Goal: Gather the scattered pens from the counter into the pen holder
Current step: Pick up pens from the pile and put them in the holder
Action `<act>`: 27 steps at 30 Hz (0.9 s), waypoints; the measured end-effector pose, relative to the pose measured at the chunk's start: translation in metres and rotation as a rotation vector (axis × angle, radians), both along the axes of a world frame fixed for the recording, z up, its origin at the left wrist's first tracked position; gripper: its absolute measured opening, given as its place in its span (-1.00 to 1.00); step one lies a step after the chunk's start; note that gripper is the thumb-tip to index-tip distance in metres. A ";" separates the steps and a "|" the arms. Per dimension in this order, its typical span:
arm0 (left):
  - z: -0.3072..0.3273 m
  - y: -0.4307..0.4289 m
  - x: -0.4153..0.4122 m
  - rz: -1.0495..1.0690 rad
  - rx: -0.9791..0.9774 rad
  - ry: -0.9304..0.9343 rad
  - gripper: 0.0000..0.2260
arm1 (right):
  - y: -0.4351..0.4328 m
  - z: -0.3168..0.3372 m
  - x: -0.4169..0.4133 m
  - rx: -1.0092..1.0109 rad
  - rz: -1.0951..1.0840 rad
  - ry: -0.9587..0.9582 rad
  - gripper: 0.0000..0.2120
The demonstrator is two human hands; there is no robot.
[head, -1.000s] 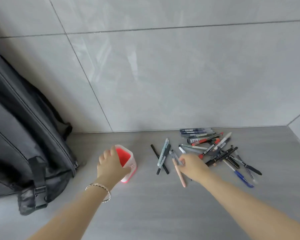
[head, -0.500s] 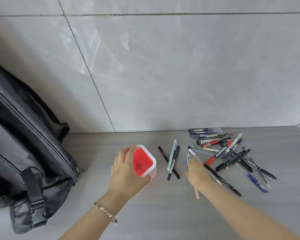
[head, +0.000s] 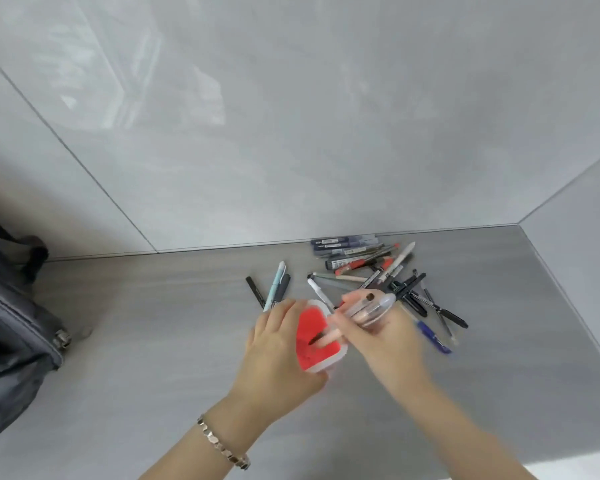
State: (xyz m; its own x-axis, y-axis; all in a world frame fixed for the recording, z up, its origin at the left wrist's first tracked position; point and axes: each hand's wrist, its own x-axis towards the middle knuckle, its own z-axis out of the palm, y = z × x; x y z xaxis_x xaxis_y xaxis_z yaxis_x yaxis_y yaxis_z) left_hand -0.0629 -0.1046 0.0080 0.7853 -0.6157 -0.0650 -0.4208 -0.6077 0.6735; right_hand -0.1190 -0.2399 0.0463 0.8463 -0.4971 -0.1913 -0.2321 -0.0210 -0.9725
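The pen holder (head: 317,341), white outside and red inside, is tilted toward the right with my left hand (head: 279,344) wrapped around its left side. My right hand (head: 383,332) grips a small bunch of pens (head: 364,311), a pink one among them, with their tips poking into the holder's mouth. A loose pile of pens (head: 371,268) lies on the counter behind my right hand, near the wall. Three more pens (head: 276,284) lie just behind the holder.
A dark backpack (head: 11,323) leans against the wall at the left. The grey counter (head: 153,341) meets tiled walls at the back and at the right. A blue pen (head: 433,337) lies to the right of my right hand.
My left hand has slid the holder right and tilted it toward the pens. My right hand has lifted a bunch of pens off the counter and brought their tips into the holder's opening.
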 end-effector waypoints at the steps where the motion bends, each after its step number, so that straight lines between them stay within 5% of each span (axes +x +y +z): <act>1: 0.000 -0.006 -0.003 -0.001 -0.005 0.001 -0.25 | -0.002 -0.004 -0.005 -0.009 0.003 0.023 -0.73; 6: -0.003 -0.025 -0.012 0.019 -0.007 0.011 -0.20 | -0.019 -0.015 -0.019 -0.165 0.011 0.045 -0.55; 11: -0.008 -0.019 -0.017 0.139 0.015 0.055 -0.16 | -0.050 -0.026 -0.022 -0.151 0.131 0.073 -0.71; 14: -0.007 -0.003 -0.014 0.219 0.052 0.048 -0.16 | -0.077 -0.061 -0.022 -0.406 0.066 0.301 -0.80; 17: -0.006 0.014 -0.013 0.273 0.092 0.041 -0.16 | -0.073 -0.096 -0.014 -0.640 0.248 0.568 -0.61; 22: -0.002 0.029 -0.017 0.332 0.104 0.088 -0.14 | -0.044 -0.120 0.008 -0.874 0.399 0.720 -0.67; 25: -0.002 0.034 -0.019 0.342 0.096 0.096 -0.13 | -0.038 -0.122 0.014 -0.827 0.439 0.772 -0.75; 27: -0.005 0.036 -0.020 0.342 0.096 0.100 -0.13 | -0.042 -0.116 0.011 -0.609 0.388 0.707 -0.86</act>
